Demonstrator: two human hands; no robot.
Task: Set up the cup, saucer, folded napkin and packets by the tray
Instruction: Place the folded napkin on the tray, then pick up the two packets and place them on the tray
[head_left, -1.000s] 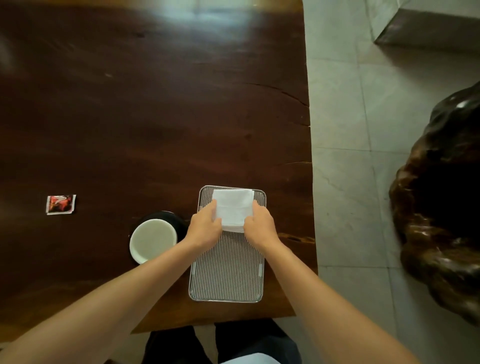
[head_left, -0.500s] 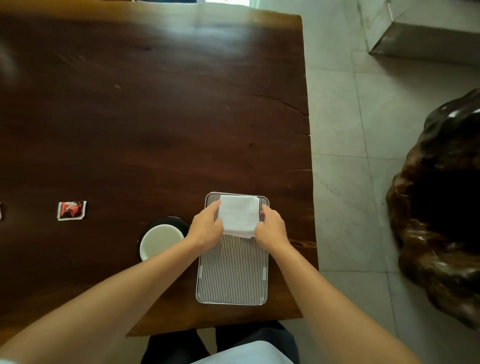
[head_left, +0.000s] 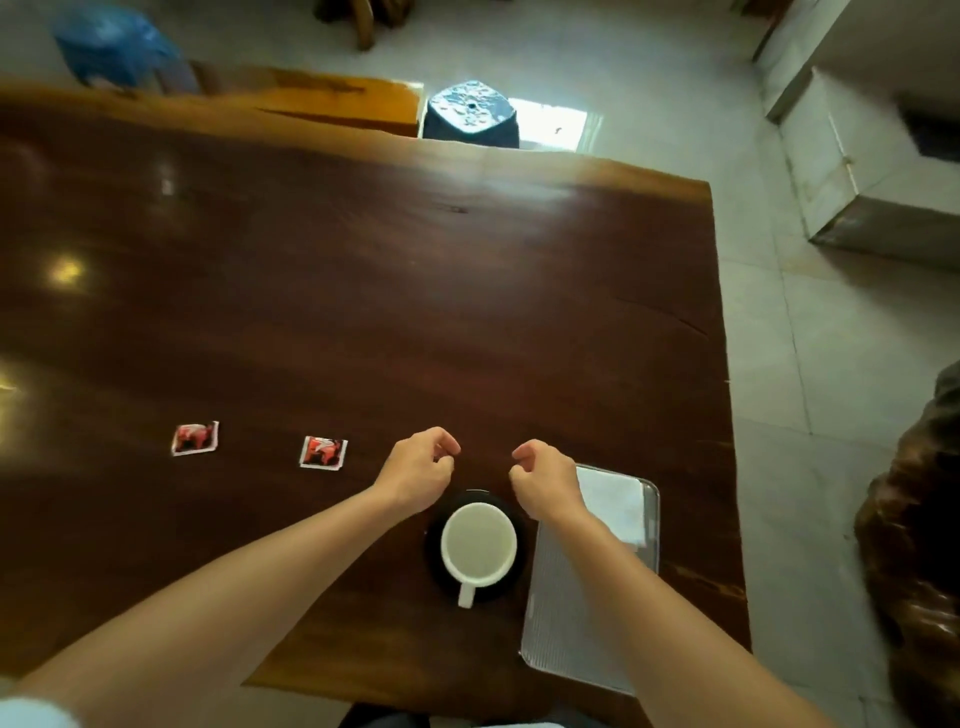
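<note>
Our left hand (head_left: 418, 467) and right hand (head_left: 548, 478) hang loosely curled, holding nothing, by the far left corner of the tray (head_left: 566, 629). The cup (head_left: 478, 543) stands on its saucer (head_left: 435, 558) just left of the tray. The folded napkin (head_left: 610, 504) lies on the tray's far end. 2 packets (head_left: 323, 452) lie well left of the tray. The tray sits near the right edge of the table (head_left: 363, 286), with wide tabletop beyond it.

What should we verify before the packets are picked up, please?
1. Free left hand: ok, loosely curled, holding nothing.
2. Free right hand: ok, also holding nothing.
3. Upright cup on saucer: ok.
4. The folded napkin on tray: ok.
5. Packets by the tray: not ok; nearer packet and farther packet lie on the table, left of the cup.
</note>
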